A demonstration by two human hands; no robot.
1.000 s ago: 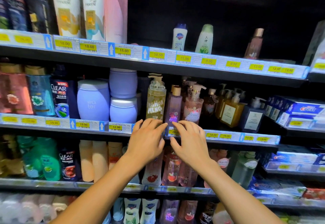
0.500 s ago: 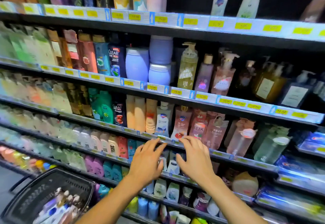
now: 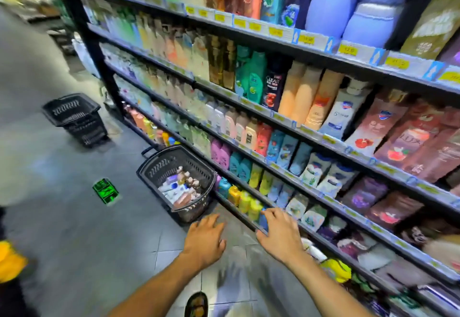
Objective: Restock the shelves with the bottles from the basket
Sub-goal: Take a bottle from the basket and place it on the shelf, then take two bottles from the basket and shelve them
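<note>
Shop floor (image 3: 74, 254) beside full shelves (image 3: 308, 138): left hand (image 3: 205, 238) and right hand (image 3: 280, 234) spread, empty; basket (image 3: 196, 208) of bottles (image 3: 179, 188) just beyond the left hand, so reach down and grip one bottle round its body.

Bright, even store light; wide-angle bending at edges, motion smear blurring the whole frame.

Black plastic lattice basket (image 3: 199, 207) — glossy bottles (image 3: 179, 189)
</note>
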